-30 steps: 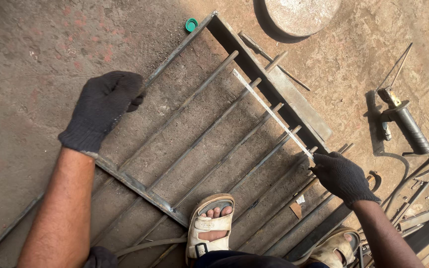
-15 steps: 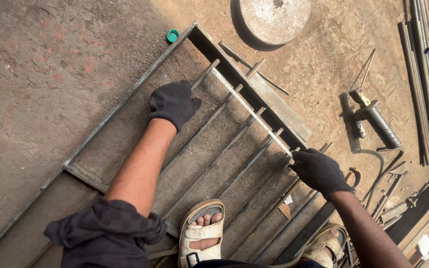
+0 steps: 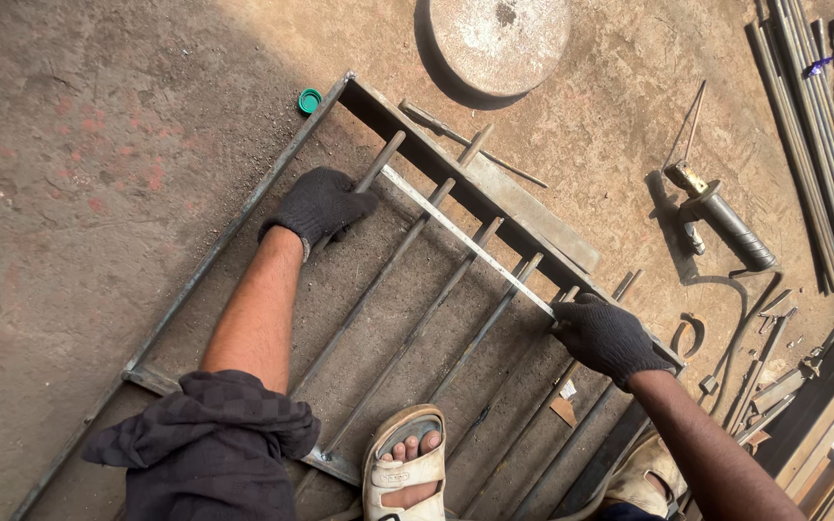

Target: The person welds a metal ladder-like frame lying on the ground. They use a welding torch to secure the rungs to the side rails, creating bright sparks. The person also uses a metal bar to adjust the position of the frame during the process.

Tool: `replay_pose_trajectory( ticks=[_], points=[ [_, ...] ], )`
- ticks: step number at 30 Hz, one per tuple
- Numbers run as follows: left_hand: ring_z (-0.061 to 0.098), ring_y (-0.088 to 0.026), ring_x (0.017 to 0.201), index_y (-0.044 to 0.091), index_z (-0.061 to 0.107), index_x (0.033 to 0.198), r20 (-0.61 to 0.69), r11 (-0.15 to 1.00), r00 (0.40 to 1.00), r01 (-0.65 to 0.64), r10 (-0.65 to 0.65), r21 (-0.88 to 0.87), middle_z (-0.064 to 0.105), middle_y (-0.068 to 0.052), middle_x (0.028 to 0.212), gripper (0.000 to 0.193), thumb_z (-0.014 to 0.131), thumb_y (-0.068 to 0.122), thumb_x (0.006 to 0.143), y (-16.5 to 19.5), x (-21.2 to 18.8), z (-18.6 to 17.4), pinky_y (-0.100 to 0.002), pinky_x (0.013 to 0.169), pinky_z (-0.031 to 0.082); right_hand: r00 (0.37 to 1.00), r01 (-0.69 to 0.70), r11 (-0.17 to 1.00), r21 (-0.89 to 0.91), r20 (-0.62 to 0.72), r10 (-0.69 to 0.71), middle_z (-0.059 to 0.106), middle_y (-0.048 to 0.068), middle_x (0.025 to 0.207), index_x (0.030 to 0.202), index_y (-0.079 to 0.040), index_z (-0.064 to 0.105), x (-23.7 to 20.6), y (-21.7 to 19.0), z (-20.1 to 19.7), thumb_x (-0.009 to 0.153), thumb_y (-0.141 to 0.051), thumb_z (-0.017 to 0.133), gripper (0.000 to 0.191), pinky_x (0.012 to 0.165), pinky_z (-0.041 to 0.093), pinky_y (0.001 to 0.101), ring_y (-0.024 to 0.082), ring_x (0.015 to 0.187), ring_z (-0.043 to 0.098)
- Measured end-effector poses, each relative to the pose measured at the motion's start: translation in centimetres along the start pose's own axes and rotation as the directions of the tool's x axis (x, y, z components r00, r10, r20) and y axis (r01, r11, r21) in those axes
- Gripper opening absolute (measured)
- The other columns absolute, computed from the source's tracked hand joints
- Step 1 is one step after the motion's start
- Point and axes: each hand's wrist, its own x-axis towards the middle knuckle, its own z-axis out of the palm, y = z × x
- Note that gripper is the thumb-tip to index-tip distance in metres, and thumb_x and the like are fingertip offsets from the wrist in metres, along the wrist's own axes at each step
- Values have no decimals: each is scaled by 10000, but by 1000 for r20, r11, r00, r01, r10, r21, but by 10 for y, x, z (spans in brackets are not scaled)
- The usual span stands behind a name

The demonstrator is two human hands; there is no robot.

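Dirt floor under our frame (image 3: 234,232): left hand (image 3: 320,205) grips 1 bar (image 3: 364,183), right hand (image 3: 605,336) pins the ruler (image 3: 465,239); keep it flat.

Both hands are covered by dark knit work gloves, left hand (image 3: 319,205) and right hand (image 3: 606,337) alike. A dark checked sleeve (image 3: 207,434) is bunched up at the left elbow. Pale strapped sandals (image 3: 404,470) are worn, toes left exposed.
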Motion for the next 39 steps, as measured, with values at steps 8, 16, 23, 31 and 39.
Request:
replay_pose_trajectory(
  ticks=[8, 16, 23, 31, 39],
  points=[
    [592, -147, 560, 94, 748, 817, -27, 995, 1000, 18, -15, 98, 668, -70, 662, 431, 711, 512, 914, -5, 11, 5, -374, 574, 478, 999, 21, 999, -30, -23, -22, 727, 44, 1199, 1338, -299, 656, 8, 23, -5, 945, -362, 658, 398, 857, 640, 392, 220, 979, 746],
    [636, -159, 588, 97, 777, 900, -38, 992, 999, 19, -14, 128, 696, -69, 682, 431, 707, 523, 905, -9, 16, 8, -385, 625, 527, 999, 33, 999, -30, -4, -33, 734, 35, 1205, 1324, -292, 663, 9, 29, 2, 953, -363, 645, 379, 858, 642, 394, 216, 992, 748],
    [671, -167, 653, 100, 774, 955, -38, 982, 999, -9, 17, 187, 709, -84, 709, 451, 688, 542, 924, -5, 15, 6, -400, 720, 550, 999, 51, 997, -57, -14, -52, 738, 46, 1197, 1318, -278, 667, 11, 28, 0, 949, -363, 654, 379, 871, 639, 396, 223, 996, 747],
    [667, -174, 658, 82, 766, 874, -34, 988, 999, -3, 8, 151, 705, -94, 729, 455, 695, 528, 928, -6, 12, 5, -411, 695, 547, 999, 24, 996, -89, 41, -20, 735, 56, 1178, 1337, -291, 657, 12, 12, -3, 970, -336, 634, 371, 858, 644, 386, 225, 1003, 744],
    [649, -151, 614, 120, 738, 883, -41, 996, 999, 23, -20, 87, 703, -76, 719, 365, 707, 483, 914, -7, 11, 7, -372, 624, 533, 999, 29, 995, -96, 17, -27, 719, 58, 1195, 1306, -288, 676, 11, 8, -5, 962, -343, 648, 349, 862, 634, 397, 241, 1025, 731]
  ],
)
